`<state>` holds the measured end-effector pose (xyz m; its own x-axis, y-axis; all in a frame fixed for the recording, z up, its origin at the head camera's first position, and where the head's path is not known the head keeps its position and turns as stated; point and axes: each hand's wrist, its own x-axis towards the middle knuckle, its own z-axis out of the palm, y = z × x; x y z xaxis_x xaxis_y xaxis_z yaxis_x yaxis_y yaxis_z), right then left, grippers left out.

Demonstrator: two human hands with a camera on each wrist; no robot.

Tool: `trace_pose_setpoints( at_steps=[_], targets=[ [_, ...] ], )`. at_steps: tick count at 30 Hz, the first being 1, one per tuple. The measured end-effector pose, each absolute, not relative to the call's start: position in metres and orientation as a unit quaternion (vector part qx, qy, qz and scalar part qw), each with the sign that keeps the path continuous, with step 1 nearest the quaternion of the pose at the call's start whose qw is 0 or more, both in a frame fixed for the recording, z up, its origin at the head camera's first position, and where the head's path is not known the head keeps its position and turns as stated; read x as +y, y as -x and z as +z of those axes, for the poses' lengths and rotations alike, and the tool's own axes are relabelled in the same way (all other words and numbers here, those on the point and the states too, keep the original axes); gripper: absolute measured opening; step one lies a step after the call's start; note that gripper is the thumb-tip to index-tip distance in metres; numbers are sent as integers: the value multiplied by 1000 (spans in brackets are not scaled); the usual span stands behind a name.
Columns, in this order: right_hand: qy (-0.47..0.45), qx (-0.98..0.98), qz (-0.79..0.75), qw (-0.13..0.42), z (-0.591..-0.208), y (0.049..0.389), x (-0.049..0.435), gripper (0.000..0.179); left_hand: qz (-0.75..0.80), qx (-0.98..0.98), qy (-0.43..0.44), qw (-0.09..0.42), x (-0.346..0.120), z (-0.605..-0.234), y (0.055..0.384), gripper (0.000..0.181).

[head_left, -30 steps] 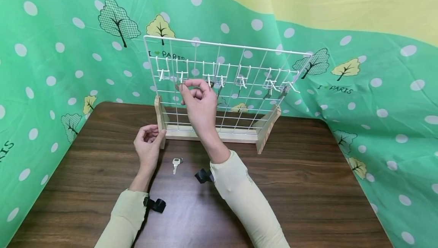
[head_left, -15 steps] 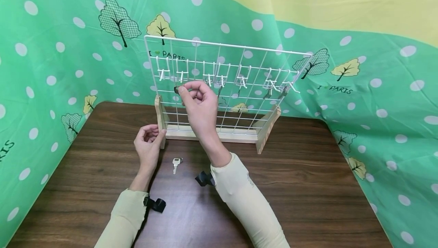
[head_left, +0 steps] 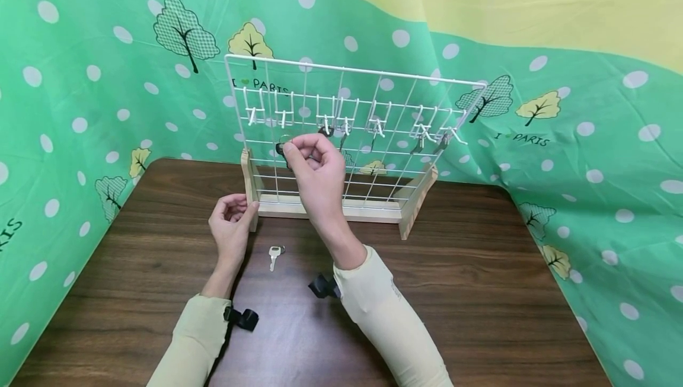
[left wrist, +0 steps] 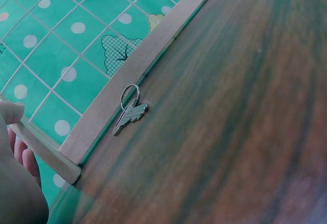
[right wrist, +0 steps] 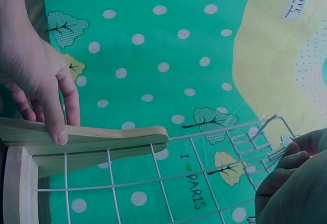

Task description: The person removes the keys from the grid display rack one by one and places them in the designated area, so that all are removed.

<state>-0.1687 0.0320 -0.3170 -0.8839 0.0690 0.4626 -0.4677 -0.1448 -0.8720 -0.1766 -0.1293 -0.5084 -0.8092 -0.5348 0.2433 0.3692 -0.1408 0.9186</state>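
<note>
In the head view my right hand (head_left: 322, 176) pinches a small dark-looking key (head_left: 280, 148) between thumb and forefinger. Its ring (head_left: 285, 137) stands up above the fingertips, just below the second hook (head_left: 284, 119) from the left. The right wrist view shows the pinched key (right wrist: 277, 153) as silvery, close to the wire grid. My left hand (head_left: 232, 224) holds the left wooden support (head_left: 251, 188) of the white wire rack (head_left: 354, 70), thumb in front. On the table before the rack lies another key (head_left: 274, 256) with a metal ring (left wrist: 130, 97).
Several white hooks run along the rack; keys hang on some, including a dark one (head_left: 326, 131) on the third hook. The right wooden support (head_left: 418, 203) stands on the brown table (head_left: 480, 292). Green patterned cloth (head_left: 107, 108) closes off the back and sides.
My right hand has drawn down and slightly right, away from the second hook, with the key still pinched; its ring now shows. My left hand and the key on the table stay put.
</note>
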Motion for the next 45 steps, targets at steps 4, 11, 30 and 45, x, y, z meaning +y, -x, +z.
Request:
trace_pose_setpoints(
  at_steps=[4,11,30,45],
  targets=[
    [-155,-622,747,175,-321,168,36,4,-752,-582,-69,301,-129,-509,177,32],
    [-147,-620,754,161,-333,164,42,5,-750,-585,-68,301,-130,-509,177,32],
    [-134,-648,742,107,-359,153,54,8,-747,-589,-72,300,-130,-509,178,33],
    [-96,-656,748,43,-391,147,68,10,-744,-590,-71,305,-130,-510,178,33]
  ],
)
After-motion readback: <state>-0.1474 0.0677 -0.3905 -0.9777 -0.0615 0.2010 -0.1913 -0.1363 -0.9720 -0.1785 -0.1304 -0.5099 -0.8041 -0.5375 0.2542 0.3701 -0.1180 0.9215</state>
